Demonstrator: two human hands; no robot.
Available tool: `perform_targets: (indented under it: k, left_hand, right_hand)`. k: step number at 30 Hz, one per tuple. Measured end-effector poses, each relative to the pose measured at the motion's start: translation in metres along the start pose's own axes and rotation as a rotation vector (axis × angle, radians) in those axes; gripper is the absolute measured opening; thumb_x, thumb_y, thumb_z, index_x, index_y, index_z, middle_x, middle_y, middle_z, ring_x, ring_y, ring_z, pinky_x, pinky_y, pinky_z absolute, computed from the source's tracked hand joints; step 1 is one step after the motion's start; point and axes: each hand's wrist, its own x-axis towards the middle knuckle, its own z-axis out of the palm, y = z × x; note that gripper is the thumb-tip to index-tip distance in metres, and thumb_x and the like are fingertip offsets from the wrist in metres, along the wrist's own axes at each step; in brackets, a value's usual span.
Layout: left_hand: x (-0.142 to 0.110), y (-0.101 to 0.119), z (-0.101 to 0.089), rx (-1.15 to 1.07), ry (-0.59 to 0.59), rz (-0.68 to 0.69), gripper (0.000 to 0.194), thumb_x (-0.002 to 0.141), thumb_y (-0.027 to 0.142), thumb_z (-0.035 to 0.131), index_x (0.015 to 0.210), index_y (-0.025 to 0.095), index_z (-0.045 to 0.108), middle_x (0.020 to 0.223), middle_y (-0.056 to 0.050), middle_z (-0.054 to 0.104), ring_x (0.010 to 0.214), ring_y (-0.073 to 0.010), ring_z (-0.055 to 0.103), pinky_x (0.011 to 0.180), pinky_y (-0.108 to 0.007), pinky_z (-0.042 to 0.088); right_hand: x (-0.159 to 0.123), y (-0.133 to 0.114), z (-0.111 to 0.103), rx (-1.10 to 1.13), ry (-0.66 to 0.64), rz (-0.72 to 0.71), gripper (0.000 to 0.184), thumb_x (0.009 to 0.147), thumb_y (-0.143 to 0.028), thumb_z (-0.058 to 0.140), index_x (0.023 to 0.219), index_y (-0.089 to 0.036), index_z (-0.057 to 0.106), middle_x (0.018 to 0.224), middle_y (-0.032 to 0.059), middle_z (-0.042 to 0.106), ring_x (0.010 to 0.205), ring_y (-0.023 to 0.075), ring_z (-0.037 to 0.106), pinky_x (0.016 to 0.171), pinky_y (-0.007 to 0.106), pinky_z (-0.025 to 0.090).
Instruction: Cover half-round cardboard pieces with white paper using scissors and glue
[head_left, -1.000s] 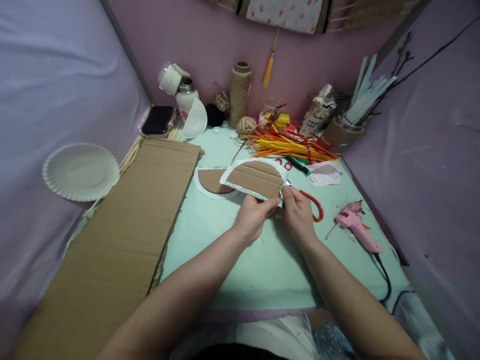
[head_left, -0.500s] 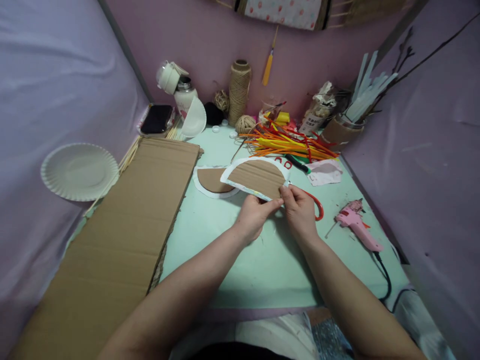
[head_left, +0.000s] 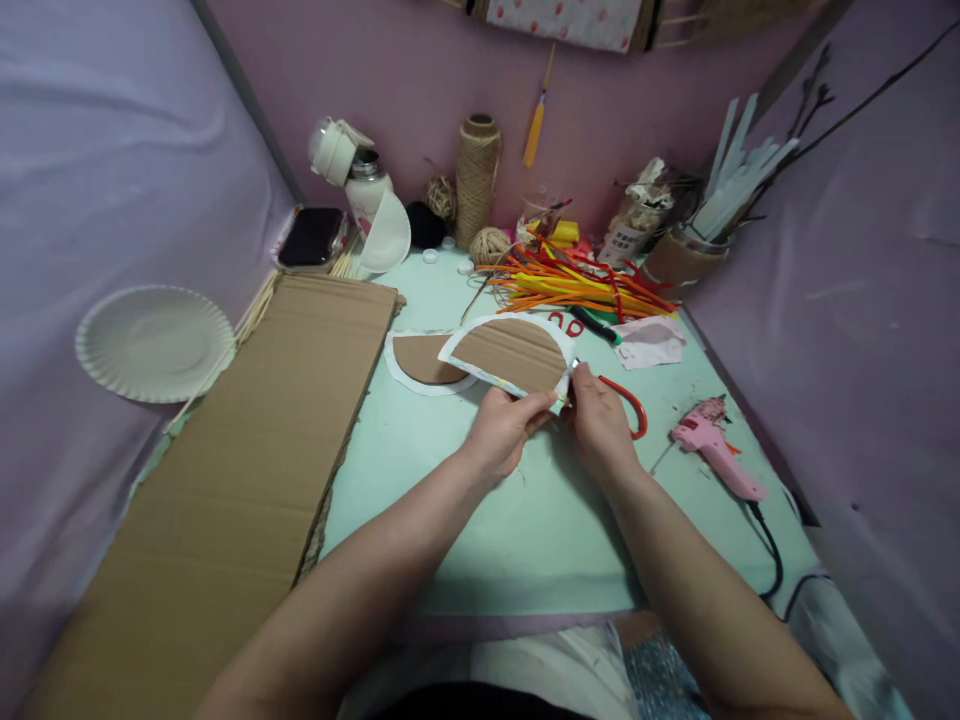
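Note:
A brown cardboard half-circle (head_left: 514, 352) with a white rim is held up above the table, its straight edge toward me. My left hand (head_left: 502, 430) grips that lower edge, thumb on top. At the right corner, the curled fingers of my right hand (head_left: 600, 420) close on the rim; their tips are partly hidden. A second white-rimmed half-circle (head_left: 424, 360) lies flat on the left, partly covered by the held one. Just behind my right hand, a red handle loop (head_left: 626, 405) rests on the table, the rest of its tool hidden.
A long cardboard sheet (head_left: 247, 430) and a paper plate (head_left: 156, 343) are on the left. A pink glue gun (head_left: 716, 448) with a cord lies right. Behind are colourful pipe cleaners (head_left: 577, 285), a twine spool (head_left: 477, 185), a bottle (head_left: 367, 190) and a can (head_left: 686, 262) of glue sticks.
My right thumb has moved off the cardboard face to the outer corner. My left thumb still presses the lower edge, and the half-circle has barely moved.

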Motion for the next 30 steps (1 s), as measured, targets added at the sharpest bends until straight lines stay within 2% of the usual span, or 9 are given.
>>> perform_targets:
  k: [3,6,12,15,18,21,25,27,30]
  left_hand:
    - [-0.001,0.002,0.002,0.011,-0.018,-0.011,0.036,0.055,0.019,0.082,0.089,0.018,0.069,0.087,0.001,0.070,0.080,-0.0113,0.061,0.076,-0.025,0.045]
    - [-0.002,0.001,0.004,0.021,-0.006,-0.016,0.038,0.052,0.019,0.084,0.087,0.019,0.069,0.086,0.001,0.069,0.078,-0.0110,0.061,0.074,-0.025,0.045]
    - [0.001,-0.003,0.002,0.039,0.001,0.005,0.038,0.052,0.018,0.084,0.087,0.019,0.069,0.085,-0.001,0.070,0.077,-0.0122,0.062,0.078,-0.028,0.046]
    - [0.001,-0.003,0.001,0.033,0.030,0.005,0.037,0.055,0.017,0.081,0.089,0.018,0.069,0.087,-0.001,0.071,0.081,-0.0129,0.063,0.079,-0.028,0.047]
    - [0.001,0.000,0.002,0.031,0.054,0.003,0.035,0.057,0.015,0.079,0.091,0.019,0.069,0.090,-0.002,0.071,0.086,-0.0134,0.063,0.079,-0.026,0.047]
    - [0.001,0.002,0.001,0.021,0.074,0.016,0.033,0.059,0.016,0.079,0.091,0.019,0.069,0.091,-0.001,0.071,0.087,-0.0126,0.062,0.077,-0.025,0.047]
    - [0.005,0.001,-0.004,-0.025,0.057,0.064,0.030,0.060,0.018,0.080,0.088,0.019,0.069,0.089,0.001,0.071,0.084,-0.0111,0.063,0.079,-0.024,0.047]
    - [0.006,0.002,-0.005,-0.036,0.042,0.070,0.031,0.059,0.019,0.081,0.088,0.019,0.069,0.088,0.001,0.071,0.082,-0.0111,0.063,0.078,-0.024,0.047]
    - [0.004,0.003,-0.004,-0.033,-0.010,0.041,0.034,0.058,0.021,0.083,0.090,0.018,0.070,0.087,0.000,0.071,0.079,-0.0124,0.064,0.074,-0.025,0.047]
  right_hand:
    - [0.005,0.000,0.000,0.186,-0.001,0.092,0.055,0.080,-0.076,0.053,0.076,-0.022,0.063,0.064,-0.0001,0.062,0.056,0.0148,0.052,0.050,0.027,0.038]
    - [0.008,-0.003,0.000,0.272,-0.016,0.123,0.053,0.075,-0.075,0.062,0.082,-0.023,0.066,0.070,0.0007,0.065,0.061,0.0162,0.057,0.051,0.028,0.041]
    - [0.006,0.000,-0.002,0.202,0.070,-0.036,0.034,0.077,-0.056,0.072,0.076,-0.023,0.068,0.073,-0.0007,0.063,0.064,0.0142,0.056,0.054,0.025,0.043]
    - [0.003,0.000,-0.004,0.170,0.080,-0.065,0.030,0.082,-0.053,0.068,0.086,-0.024,0.075,0.080,0.0006,0.065,0.069,0.0140,0.058,0.060,0.026,0.045]
    - [0.000,-0.003,-0.004,0.045,0.072,-0.137,0.031,0.089,-0.051,0.060,0.101,-0.026,0.077,0.094,0.0025,0.066,0.080,0.0156,0.060,0.068,0.028,0.048]
    - [-0.005,-0.010,-0.004,-0.203,0.011,-0.304,0.033,0.093,-0.047,0.056,0.110,-0.027,0.076,0.108,0.0053,0.064,0.097,0.0200,0.060,0.082,0.034,0.049]
    - [-0.007,-0.017,-0.003,-0.357,-0.103,-0.439,0.037,0.092,-0.049,0.055,0.116,-0.027,0.074,0.113,0.0084,0.061,0.110,0.0236,0.056,0.099,0.041,0.044]
    - [-0.005,-0.016,-0.003,-0.274,-0.094,-0.396,0.039,0.091,-0.052,0.056,0.118,-0.029,0.072,0.115,0.0078,0.061,0.109,0.0229,0.057,0.094,0.039,0.048]
    - [0.003,-0.012,-0.006,0.061,-0.020,-0.197,0.039,0.088,-0.056,0.058,0.115,-0.031,0.071,0.105,0.0047,0.065,0.092,0.0185,0.061,0.074,0.031,0.053]
